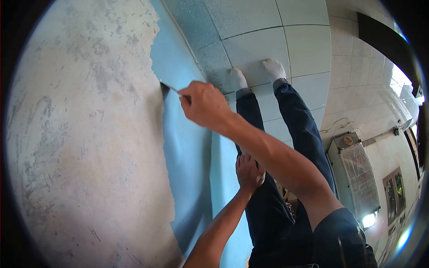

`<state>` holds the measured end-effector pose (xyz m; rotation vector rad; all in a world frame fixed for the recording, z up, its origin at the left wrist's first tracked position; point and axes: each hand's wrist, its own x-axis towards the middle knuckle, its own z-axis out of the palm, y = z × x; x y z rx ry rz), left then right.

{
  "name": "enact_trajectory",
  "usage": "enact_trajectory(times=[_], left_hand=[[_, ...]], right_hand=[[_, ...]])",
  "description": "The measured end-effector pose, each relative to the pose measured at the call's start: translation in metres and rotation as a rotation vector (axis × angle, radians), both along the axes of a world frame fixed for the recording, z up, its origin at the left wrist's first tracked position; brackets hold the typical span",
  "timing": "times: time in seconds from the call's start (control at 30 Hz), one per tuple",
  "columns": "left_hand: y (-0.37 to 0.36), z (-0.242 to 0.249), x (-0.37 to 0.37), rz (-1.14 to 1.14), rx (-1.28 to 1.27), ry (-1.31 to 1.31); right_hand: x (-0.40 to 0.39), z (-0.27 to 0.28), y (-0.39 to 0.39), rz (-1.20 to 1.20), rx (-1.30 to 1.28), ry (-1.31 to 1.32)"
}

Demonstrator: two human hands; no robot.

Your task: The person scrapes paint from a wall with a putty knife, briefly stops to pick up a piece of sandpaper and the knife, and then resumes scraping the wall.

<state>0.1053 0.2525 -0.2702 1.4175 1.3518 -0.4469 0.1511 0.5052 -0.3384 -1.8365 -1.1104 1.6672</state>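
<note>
My right hand [203, 103] is closed around a thin scraper [169, 87]. Its blade touches the wall at the ragged border between the blue paint [178, 152] and the bare whitish, patchy surface [98, 134]. Lower down, my left hand [249, 172] is against my dark trouser leg near the knee, fingers curled. Something small and pale shows at its thumb side, too little visible to name.
My feet in pale socks [273, 70] stand on light floor tiles [308, 49], close to the wall's base. A grey cabinet-like unit [353, 174] with a bright lamp [368, 220] is at right, near a shuttered window [394, 195].
</note>
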Motion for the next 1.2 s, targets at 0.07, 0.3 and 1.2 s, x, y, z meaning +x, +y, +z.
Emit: enact_trajectory(times=[0.07,0.3,1.2], left_hand=[[0.007,0.000,0.000,0.050,0.026,-0.018],[-0.002,-0.005,-0.014,0.018,0.037,-0.087],[0.023,-0.003,-0.028,0.170,0.002,-0.003]], right_hand=[[-0.001,0.011,-0.003,0.024,-0.018,0.024],[-0.004,-0.010,0.002,-0.037,0.001,-0.034],[-0.004,0.018,0.002,-0.146,0.040,0.095]])
